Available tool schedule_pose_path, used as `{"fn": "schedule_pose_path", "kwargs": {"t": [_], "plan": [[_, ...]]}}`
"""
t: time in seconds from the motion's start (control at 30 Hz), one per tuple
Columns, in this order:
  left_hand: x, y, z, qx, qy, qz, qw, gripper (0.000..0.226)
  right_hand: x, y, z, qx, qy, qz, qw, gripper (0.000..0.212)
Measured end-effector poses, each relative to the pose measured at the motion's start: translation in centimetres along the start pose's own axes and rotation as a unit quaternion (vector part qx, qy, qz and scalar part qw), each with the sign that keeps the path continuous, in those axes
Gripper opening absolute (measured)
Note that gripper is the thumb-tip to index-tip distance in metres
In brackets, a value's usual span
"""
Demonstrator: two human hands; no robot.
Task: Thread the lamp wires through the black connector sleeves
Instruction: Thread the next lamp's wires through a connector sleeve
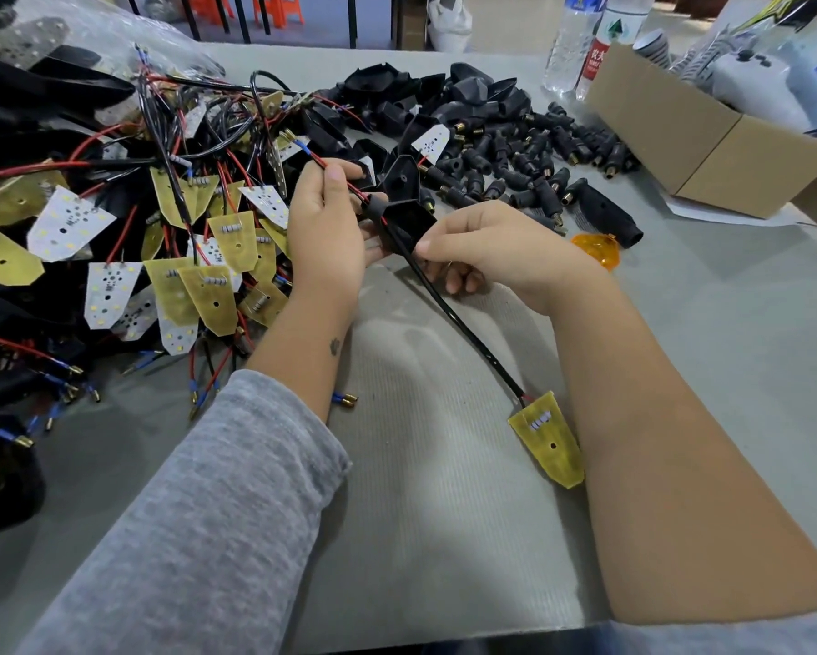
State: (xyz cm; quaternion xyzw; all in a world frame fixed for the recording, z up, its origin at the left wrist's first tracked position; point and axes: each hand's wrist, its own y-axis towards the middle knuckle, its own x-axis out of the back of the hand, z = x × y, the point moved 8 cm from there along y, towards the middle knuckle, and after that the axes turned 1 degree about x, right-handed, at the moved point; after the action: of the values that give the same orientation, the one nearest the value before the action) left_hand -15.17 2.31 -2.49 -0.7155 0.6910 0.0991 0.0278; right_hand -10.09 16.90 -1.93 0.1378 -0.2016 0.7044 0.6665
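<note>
We are working at a grey bench (444,489), and both our hands meet just above the middle of the frame. Our left hand (326,229) pinches a thin red wire (350,185) between thumb and fingers; its blue-collared brass tip (289,134) points up and to the left. Our right hand (496,248) has its fingers curled round the black cable (463,330) just below a black lamp housing (409,219), which sits between the two hands. The red wire comes out through a small black sleeve (373,205) at the housing's upper left corner. From the right hand the black cable runs down and to the right, ending at a yellow circuit board (550,442) that lies on the bench beside our right forearm.

On the left of the frame lies a large heap of boards with wires (113,238), yellow and white faces mixed, red and black leads tangled over them. At upper centre we see a pile of black housings (444,96), and to its right a spread of black connector sleeves (529,167) with brass ends. An orange lens (595,248) rests just right of the right hand. A cardboard box (690,139) and two water bottles (586,44) stand at the upper right.
</note>
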Motion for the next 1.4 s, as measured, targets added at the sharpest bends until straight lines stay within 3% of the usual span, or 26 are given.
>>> {"fn": "schedule_pose_path", "kwargs": {"t": [0.1, 0.43, 0.73, 0.87, 1.13, 1.27, 1.4], "plan": [[0.4, 0.3, 0.0, -0.016, 0.007, -0.018, 1.0, 0.031, -0.3, -0.3, 0.1, 0.005, -0.034, 0.04, 0.999, 0.006], [0.4, 0.3, -0.1, -0.021, -0.013, -0.019, 1.0, 0.03, -0.9, -0.4, 0.1, -0.003, -0.085, 0.071, 0.994, 0.005], [0.1, 0.3, 0.1, 0.007, -0.072, 0.001, 0.997, 0.029, -0.1, -0.4, 0.2, 0.003, -0.02, 0.01, 1.0, 0.006], [-0.5, 0.4, 0.6, 0.043, -0.094, 0.033, 0.994, 0.013, 0.3, -0.2, 0.4, 0.016, -0.03, -0.028, 0.999, 0.004], [-1.1, 0.3, 0.1, 0.017, -0.126, 0.082, 0.988, 0.017, 1.3, 0.1, 1.0, 0.057, -0.042, -0.09, 0.993, 0.005], [-2.4, 0.0, 1.1, 0.072, -0.108, 0.124, 0.984, 0.008, 1.9, 0.3, 1.2, 0.079, -0.037, -0.144, 0.986, 0.006], [-3.2, -0.2, 2.0, 0.079, -0.026, 0.147, 0.986, 0.014, 2.1, 0.4, 1.1, 0.084, -0.042, -0.173, 0.98, 0.006]]}}
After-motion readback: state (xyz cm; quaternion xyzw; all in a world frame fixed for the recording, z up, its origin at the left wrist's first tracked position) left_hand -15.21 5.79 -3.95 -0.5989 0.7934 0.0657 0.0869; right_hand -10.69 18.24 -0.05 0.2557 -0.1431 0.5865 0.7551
